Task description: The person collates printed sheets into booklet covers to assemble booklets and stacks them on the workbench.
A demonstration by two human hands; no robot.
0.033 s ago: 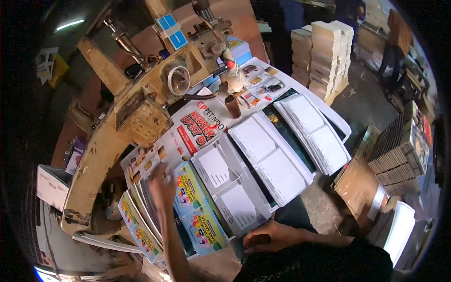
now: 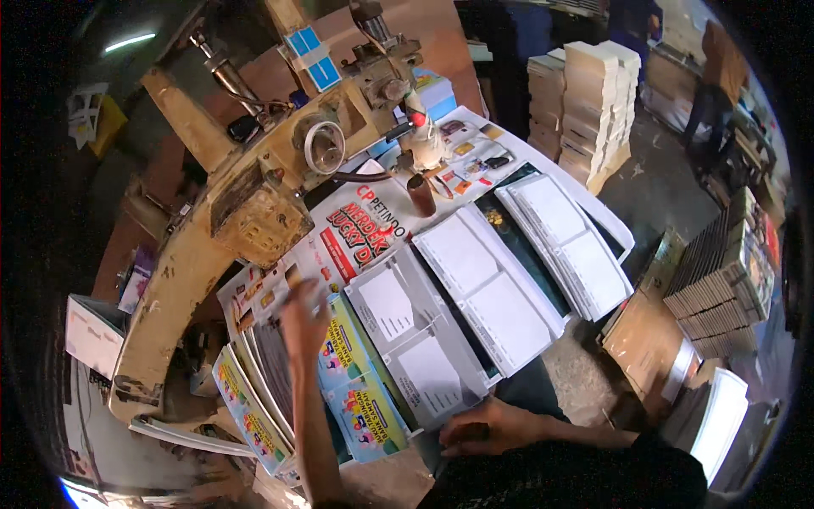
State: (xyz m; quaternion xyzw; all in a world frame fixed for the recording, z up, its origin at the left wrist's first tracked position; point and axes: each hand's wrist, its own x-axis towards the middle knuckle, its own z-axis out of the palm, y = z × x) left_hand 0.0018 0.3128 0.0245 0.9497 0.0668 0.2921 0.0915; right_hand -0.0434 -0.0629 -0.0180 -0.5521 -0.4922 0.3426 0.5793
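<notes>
My left hand (image 2: pixel 303 312) is over the upper left edge of a pile of colourful blue-yellow printed sheets (image 2: pixel 363 411). Motion smears its fingers, so I cannot tell whether it grips a sheet. At the near end of a grey printed pile (image 2: pixel 432 373), my right hand (image 2: pixel 493 429) is loosely closed, its fingers curled and nothing visible in them. Farther right lie a pile of white form sheets (image 2: pixel 500 314) and a second white pile (image 2: pixel 577 254). Left of my left forearm lean bundles with a colourful cover (image 2: pixel 250 414).
A worn cream-coloured machine (image 2: pixel 182 280) with a handwheel (image 2: pixel 324 148) arches over the left of the table. Printed banner (image 2: pixel 373 212) covers the tabletop. Tall paper stacks (image 2: pixel 593 106) stand behind at right; a bound stack (image 2: pixel 721 284) sits right on cardboard (image 2: pixel 653 331).
My left hand has shifted slightly right and is still blurred. The top colourful sheet has slid slightly to the right. My right hand stays nearly in place.
</notes>
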